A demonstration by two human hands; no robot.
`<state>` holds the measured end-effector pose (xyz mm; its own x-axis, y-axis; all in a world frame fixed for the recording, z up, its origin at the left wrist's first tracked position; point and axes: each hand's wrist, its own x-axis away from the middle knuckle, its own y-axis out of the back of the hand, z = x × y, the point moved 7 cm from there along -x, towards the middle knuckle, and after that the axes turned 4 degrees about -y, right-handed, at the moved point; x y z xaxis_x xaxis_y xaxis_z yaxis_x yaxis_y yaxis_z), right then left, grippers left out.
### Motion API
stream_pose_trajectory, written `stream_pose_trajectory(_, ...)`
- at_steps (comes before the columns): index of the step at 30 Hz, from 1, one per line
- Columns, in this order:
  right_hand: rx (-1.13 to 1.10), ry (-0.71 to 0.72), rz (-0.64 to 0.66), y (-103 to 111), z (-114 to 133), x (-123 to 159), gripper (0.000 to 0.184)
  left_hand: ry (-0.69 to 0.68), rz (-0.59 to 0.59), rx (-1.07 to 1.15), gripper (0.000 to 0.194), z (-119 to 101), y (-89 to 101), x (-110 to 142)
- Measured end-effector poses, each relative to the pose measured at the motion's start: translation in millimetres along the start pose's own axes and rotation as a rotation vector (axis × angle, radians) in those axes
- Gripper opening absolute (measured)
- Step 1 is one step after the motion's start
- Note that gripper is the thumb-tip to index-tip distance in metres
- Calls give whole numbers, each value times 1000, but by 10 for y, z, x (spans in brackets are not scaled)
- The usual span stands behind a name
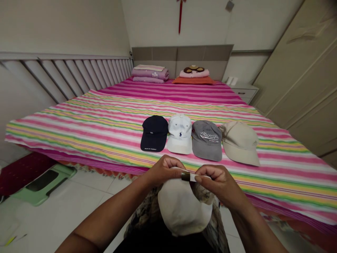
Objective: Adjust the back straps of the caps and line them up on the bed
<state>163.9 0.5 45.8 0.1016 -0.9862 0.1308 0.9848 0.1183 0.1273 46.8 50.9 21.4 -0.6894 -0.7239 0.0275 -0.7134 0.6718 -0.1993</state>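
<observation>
Bed with pink, white, yellow and green striped sheet (113, 116): four caps lie in a row near its front edge.
Pale-green plastic stool (64, 171): on the floor before the bed's left end.
Navy cloth cap (154, 130): on the bed, leftmost in the row.
Left hand (167, 171): before the bed, pinching the cream cloth cap (180, 207) left of its dark, shiny buckle (185, 176).
White cloth cap (179, 128): second on the bed.
Grey cloth cap, white-lettered (207, 149): third on the bed.
Right hand (218, 178): before the bed, pinching the pale strap (193, 177) right of the buckle.
Beige cloth cap (238, 137): on the bed, rightmost.
</observation>
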Motion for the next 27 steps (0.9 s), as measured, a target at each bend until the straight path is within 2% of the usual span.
stream_pose_trajectory(8,-47,-15,21,5,-56,-5,25,-32,8,-37,21,-30,-10,-3)
stream_pose_trajectory(15,-109,-35,9,-7,-135,-46,24,-61,-1,70,23,-25,-44,-7)
stream_pose_trajectory(20,-238,-46,-20,-16,-190,-68,23,-174,-22,-54,19,-101,-5,12)
stream_pose_trajectory(25,-495,-127,-27,-106,-280,-73,25,-268,81,-168,29,-128,-2,46)
stream_pose_trajectory(27,-549,-137,-31,-145,-314,-76,25,-324,64,-239,31,-146,13,61)
